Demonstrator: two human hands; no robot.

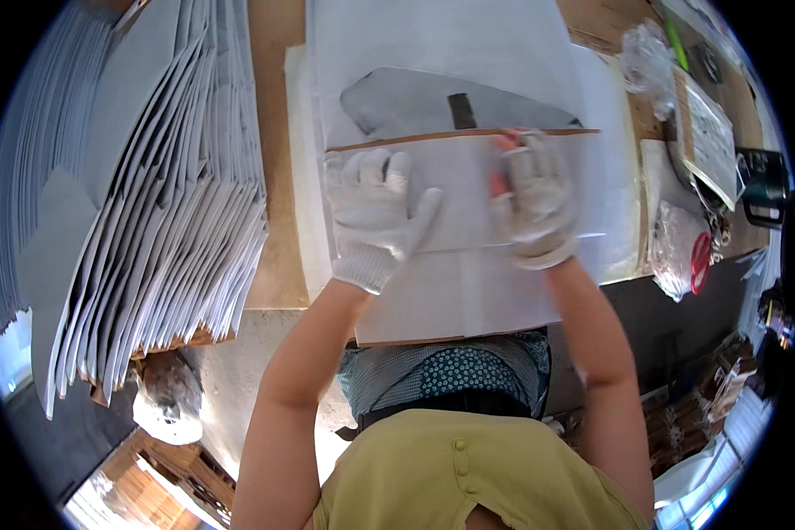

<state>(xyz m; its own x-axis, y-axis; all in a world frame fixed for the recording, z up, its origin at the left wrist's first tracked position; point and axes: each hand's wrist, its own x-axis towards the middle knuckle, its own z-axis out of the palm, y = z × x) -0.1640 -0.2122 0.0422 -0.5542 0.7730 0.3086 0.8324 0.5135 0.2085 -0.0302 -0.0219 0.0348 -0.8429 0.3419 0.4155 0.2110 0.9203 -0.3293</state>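
My left hand [375, 203], in a white knit glove, lies flat with fingers spread on a folded white sheet [455, 190]. The fold has a brown edge along its far side. My right hand [537, 194], gloved too, is on the right part of the sheet, blurred by motion. Its fingers curl around something orange-red [500, 184] that is mostly hidden. Just beyond the brown edge, a grey flat piece [406, 102] with a dark rectangular patch shows. The near end of the sheet hangs over the table edge by my body.
A tall fanned stack of folded white sheets [163, 212] stands at left on the wooden table [278, 177]. At right are crumpled clear plastic [649, 57], a board-like box [707, 132], a red ring-shaped handle [700, 263] and a dark green device [762, 190]. A plastic bag [170, 402] sits lower left.
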